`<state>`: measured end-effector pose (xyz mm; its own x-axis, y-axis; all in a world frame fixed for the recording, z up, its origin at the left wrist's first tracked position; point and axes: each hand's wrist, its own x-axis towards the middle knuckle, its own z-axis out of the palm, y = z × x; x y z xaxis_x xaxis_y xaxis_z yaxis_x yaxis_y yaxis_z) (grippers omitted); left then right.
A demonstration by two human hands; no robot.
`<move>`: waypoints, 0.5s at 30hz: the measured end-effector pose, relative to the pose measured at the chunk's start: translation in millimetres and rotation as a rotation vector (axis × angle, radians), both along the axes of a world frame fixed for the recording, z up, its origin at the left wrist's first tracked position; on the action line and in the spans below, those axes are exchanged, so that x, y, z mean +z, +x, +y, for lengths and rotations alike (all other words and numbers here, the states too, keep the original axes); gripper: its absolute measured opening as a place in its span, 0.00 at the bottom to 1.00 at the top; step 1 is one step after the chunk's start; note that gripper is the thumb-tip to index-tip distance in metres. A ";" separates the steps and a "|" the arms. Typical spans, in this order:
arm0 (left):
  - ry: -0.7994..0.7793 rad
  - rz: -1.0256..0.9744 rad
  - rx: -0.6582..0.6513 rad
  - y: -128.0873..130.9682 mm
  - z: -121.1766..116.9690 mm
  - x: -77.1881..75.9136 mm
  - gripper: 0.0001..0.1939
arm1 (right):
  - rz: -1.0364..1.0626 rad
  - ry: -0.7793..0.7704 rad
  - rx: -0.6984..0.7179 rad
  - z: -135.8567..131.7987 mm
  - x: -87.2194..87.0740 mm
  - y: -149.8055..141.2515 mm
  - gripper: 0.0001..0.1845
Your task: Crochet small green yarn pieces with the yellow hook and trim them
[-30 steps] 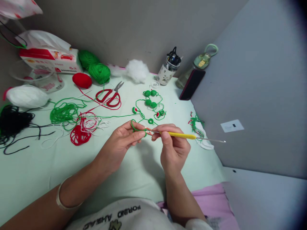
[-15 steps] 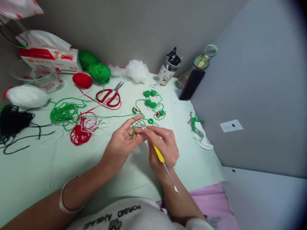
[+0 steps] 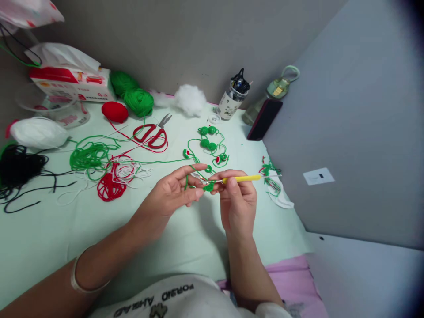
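Note:
My right hand (image 3: 241,198) grips a crochet hook (image 3: 245,178) by its yellow handle, the shaft lying almost level and pointing left. The hook's tip reaches a small green crochet piece (image 3: 208,187) between my two hands. My left hand (image 3: 174,187) is closed at that piece, thumb and fingers at its left edge, with the index finger stretched out above. Green yarn (image 3: 186,180) passes over my left fingers. Just beyond them lie a small green crochet ring (image 3: 208,168) and several green crochet balls (image 3: 204,143) with yarn tails. Exactly where the fingertips meet the piece is hard to see.
Red-handled scissors (image 3: 150,136) lie behind tangled green yarn (image 3: 89,157), red yarn (image 3: 111,187) and black yarn (image 3: 21,165). Along the back stand a tissue pack (image 3: 73,84), white stuffing (image 3: 190,100), a pen jar (image 3: 230,104) and a phone (image 3: 265,119) against a bottle (image 3: 278,86).
The hook has swung from slanting down toward me to nearly level. My right hand has turned and moved slightly right; the green crochet piece now shows between the hands.

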<state>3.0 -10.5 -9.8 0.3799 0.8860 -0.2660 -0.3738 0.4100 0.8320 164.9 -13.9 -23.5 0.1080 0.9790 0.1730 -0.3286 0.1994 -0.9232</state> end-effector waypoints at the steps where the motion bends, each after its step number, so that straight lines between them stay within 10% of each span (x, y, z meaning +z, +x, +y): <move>1: 0.002 0.003 -0.004 -0.7 0.6 -0.3 0.23 | 0.001 0.000 0.002 0.0 0.8 0.1 0.06; 15: 0.008 0.035 0.029 -2.9 1.6 -0.1 0.20 | -0.211 0.084 -0.044 -1.0 0.5 4.1 0.09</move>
